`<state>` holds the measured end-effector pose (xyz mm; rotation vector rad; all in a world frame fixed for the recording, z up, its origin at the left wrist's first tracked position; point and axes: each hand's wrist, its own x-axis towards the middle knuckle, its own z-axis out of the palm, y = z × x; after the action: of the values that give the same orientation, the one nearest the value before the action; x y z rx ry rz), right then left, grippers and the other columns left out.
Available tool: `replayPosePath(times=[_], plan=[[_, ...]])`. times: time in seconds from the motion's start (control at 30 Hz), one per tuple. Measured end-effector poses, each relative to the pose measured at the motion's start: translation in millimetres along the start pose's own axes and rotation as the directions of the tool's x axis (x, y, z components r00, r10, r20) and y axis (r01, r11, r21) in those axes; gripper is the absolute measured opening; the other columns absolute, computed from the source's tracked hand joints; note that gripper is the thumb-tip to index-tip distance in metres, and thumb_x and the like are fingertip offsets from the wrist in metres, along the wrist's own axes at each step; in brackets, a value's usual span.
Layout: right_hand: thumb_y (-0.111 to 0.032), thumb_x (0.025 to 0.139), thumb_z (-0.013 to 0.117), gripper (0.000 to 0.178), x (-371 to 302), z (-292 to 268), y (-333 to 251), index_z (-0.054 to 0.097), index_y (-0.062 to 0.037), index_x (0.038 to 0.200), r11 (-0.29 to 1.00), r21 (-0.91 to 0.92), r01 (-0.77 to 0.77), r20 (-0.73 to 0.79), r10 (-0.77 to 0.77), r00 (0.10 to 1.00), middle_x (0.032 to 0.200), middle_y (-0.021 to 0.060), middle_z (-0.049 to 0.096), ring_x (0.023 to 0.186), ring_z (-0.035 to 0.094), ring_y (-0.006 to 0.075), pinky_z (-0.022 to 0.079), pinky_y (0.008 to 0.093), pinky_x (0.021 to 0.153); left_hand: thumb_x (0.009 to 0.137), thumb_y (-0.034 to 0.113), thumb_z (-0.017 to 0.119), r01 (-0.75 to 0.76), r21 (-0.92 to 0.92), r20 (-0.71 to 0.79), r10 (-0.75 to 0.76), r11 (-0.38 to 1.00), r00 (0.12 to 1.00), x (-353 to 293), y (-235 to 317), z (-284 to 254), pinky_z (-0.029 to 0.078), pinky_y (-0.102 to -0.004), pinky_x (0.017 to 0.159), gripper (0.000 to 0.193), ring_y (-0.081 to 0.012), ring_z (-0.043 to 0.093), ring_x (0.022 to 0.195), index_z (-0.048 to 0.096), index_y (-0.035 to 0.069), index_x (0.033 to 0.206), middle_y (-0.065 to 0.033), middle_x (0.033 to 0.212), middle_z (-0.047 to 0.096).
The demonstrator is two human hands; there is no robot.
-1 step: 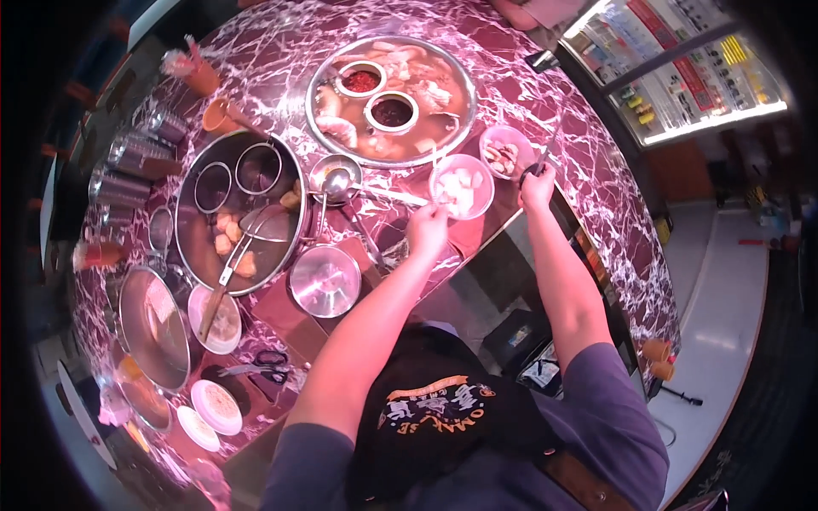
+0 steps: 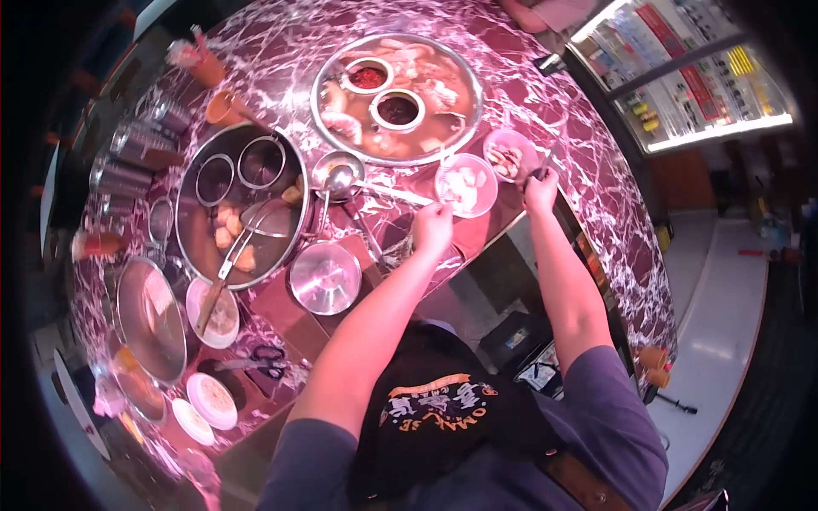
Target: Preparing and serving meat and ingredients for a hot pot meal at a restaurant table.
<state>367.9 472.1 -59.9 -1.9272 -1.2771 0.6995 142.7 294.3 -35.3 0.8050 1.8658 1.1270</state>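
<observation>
My left hand (image 2: 433,228) is closed, with its fingertips at the near-left rim of a pink-lit bowl (image 2: 486,203) of white chunks (image 2: 464,187). A thin, pale ridged piece (image 2: 446,166) stands along that bowl's left side, above my fingers. What they pinch is hard to make out. A long ladle handle (image 2: 396,194) ends beside them. My right hand (image 2: 542,194) grips black-handled scissors (image 2: 537,175), blades pointing up and away. Just left of it sits a smaller bowl (image 2: 521,146) of pale and dark-edged pieces (image 2: 504,158).
Beyond the bowls stands a wide round pan (image 2: 474,111) of brothy food with two sauce cups. To the left are a large pot (image 2: 181,230) with strainers, a steel bowl (image 2: 325,278), a deep pan (image 2: 128,315) and other scissors (image 2: 267,362). A lit display case (image 2: 682,68) stands far right.
The view has shifted slightly, moving the bowls and both hands a little to the right in the picture. My grip looks the same in both hands.
</observation>
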Motion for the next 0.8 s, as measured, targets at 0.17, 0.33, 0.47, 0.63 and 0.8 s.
replayPosePath(times=[0.17, 0.33, 0.47, 0.63, 0.8], plan=[[0.005, 0.073, 0.061, 0.022, -15.6, -35.1, -19.0, 0.061, 0.0047, 0.094, 0.996, 0.072, 0.060, 0.113, -0.068, 0.991, 0.087, 0.0140, 0.066, 0.071, 0.064, 0.0207, 0.054, 0.0332, 0.067, 0.091, 0.027, 0.059, -0.130, -0.229, -0.027, 0.127, 0.965, 0.991, -28.4, -1.5, -19.4, 0.049, -0.0433, 0.066, 0.027, -0.0307, 0.068, 0.073, 0.070, 0.003, 0.089, -0.0180, 0.079, 0.068], [0.004, 0.085, 0.057, 0.054, -147.9, -35.7, -59.7, 0.035, -0.0015, 0.134, 0.945, 0.296, 0.137, 0.325, -0.234, 0.916, 0.094, 0.0094, 0.056, 0.072, 0.057, 0.0136, 0.048, 0.0254, 0.059, 0.096, 0.023, 0.057, -0.030, -0.277, -0.056, 0.016, 0.961, 0.998, -166.5, -62.3, -151.4, 0.045, -0.0308, 0.063, 0.029, -0.0115, 0.057, 0.066, 0.065, 0.001, 0.080, -0.0068, 0.070, 0.063], [0.018, 0.074, 0.044, 0.064, -282.6, 4.8, -76.7, 0.034, -0.0030, 0.134, 0.849, 0.482, 0.218, 0.695, -0.521, 0.495, 0.092, 0.0085, 0.052, 0.066, 0.052, 0.0119, 0.044, 0.0227, 0.056, 0.095, 0.019, 0.056, -0.095, -0.202, -0.659, -0.064, 0.975, 0.749, -252.0, -123.4, -222.1, 0.042, -0.0296, 0.059, 0.030, -0.0096, 0.051, 0.062, 0.060, -0.002, 0.075, -0.0044, 0.061, 0.054], [0.009, 0.075, 0.048, 0.062, -449.4, 68.4, -116.1, 0.036, -0.0046, 0.134, 0.730, 0.538, 0.422, 0.822, -0.565, -0.071, 0.104, 0.0206, 0.058, 0.088, 0.063, 0.0297, 0.050, 0.0399, 0.078, 0.096, 0.021, 0.055, -0.027, -0.415, -0.844, -0.373, 0.910, 0.385, -310.9, -183.3, -283.9, 0.039, -0.0270, 0.056, 0.040, -0.0063, 0.046, 0.057, 0.055, 0.001, 0.061, 0.0009, 0.057, 0.051], [0.000, 0.081, 0.059, 0.045, -613.6, 132.1, -144.9, 0.038, -0.0012, 0.120, 0.793, 0.542, 0.278, 0.836, -0.474, -0.277, 0.107, 0.0237, 0.063, 0.091, 0.066, 0.0408, 0.050, 0.0466, 0.081, 0.100, 0.027, 0.049, 0.054, -0.391, -0.892, -0.393, 0.919, 0.222, -366.7, -230.1, -347.4, 0.044, -0.0275, 0.064, 0.036, -0.0111, 0.056, 0.065, 0.065, 0.000, 0.081, -0.0037, 0.066, 0.062]])
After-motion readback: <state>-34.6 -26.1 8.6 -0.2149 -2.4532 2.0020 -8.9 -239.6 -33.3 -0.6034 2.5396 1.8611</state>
